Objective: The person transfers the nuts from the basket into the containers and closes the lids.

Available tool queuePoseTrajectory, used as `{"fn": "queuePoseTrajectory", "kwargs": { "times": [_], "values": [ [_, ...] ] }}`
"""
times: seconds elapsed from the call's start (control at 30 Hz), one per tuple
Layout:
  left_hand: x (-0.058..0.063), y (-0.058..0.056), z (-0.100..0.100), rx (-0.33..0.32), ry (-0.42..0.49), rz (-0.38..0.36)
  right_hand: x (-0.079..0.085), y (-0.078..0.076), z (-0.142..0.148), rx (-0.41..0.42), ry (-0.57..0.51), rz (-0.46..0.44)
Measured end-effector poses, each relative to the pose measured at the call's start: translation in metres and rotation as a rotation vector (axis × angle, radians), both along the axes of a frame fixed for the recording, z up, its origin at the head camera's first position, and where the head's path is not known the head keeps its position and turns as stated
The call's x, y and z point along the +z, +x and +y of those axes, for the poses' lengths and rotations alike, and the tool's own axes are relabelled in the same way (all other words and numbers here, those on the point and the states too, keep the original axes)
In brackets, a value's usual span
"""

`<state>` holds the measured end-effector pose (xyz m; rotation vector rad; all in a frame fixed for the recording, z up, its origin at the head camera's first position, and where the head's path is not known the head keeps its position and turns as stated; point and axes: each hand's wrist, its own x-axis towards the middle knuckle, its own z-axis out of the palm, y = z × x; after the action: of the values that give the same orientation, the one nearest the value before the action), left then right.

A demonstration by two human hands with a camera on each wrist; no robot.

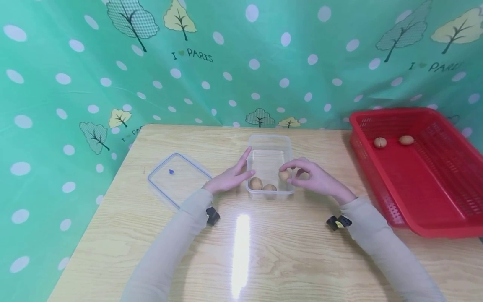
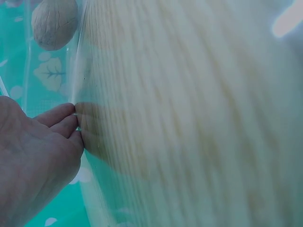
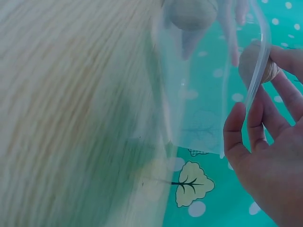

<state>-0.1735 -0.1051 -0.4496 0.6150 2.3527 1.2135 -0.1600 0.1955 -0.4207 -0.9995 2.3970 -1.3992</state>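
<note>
A clear plastic container [image 1: 269, 142] stands near the far middle of the table, with two walnuts lying at its near end, a left one [image 1: 256, 183] and a middle one [image 1: 269, 187]. My right hand [image 1: 311, 178] pinches another walnut [image 1: 284, 175] between thumb and fingers at the container's right side. In the right wrist view, that walnut [image 3: 255, 64] shows behind the container's rim. At the left wall, my left hand [image 1: 232, 176] rests its extended fingers against the container; the left wrist view shows fingertips [image 2: 71, 116] touching the clear plastic.
To the left lies a clear lid [image 1: 181, 176] with a blue edge and a small blue piece [image 1: 171, 172] on it. A red basket [image 1: 392, 197] at the right holds two walnuts, one left [image 1: 380, 142] and one right [image 1: 406, 140]. A green patterned cloth [image 1: 234, 63] hangs behind.
</note>
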Motion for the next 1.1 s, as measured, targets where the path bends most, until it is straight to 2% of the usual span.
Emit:
{"fn": "queuePoseTrajectory", "kwargs": {
  "times": [0.27, 0.47, 0.87, 0.97, 1.1],
  "values": [
    [0.003, 0.001, 0.0, 0.006, -0.009, 0.006, -0.002, 0.0, 0.001, 0.041, 0.025, 0.07],
    [0.004, 0.002, 0.002, 0.002, 0.013, -0.001, -0.003, 0.004, -0.001, 0.039, 0.044, 0.104],
    [0.002, 0.002, 0.001, 0.01, -0.016, 0.001, 0.0, 0.017, 0.001, -0.081, 0.138, 0.091],
    [0.001, 0.001, 0.002, 0.011, -0.016, 0.004, -0.001, 0.016, 0.0, -0.058, 0.127, 0.109],
    [0.001, 0.001, 0.002, 0.016, -0.012, 0.016, -0.002, 0.013, -0.001, 0.008, 0.091, 0.18]
  ]
}}
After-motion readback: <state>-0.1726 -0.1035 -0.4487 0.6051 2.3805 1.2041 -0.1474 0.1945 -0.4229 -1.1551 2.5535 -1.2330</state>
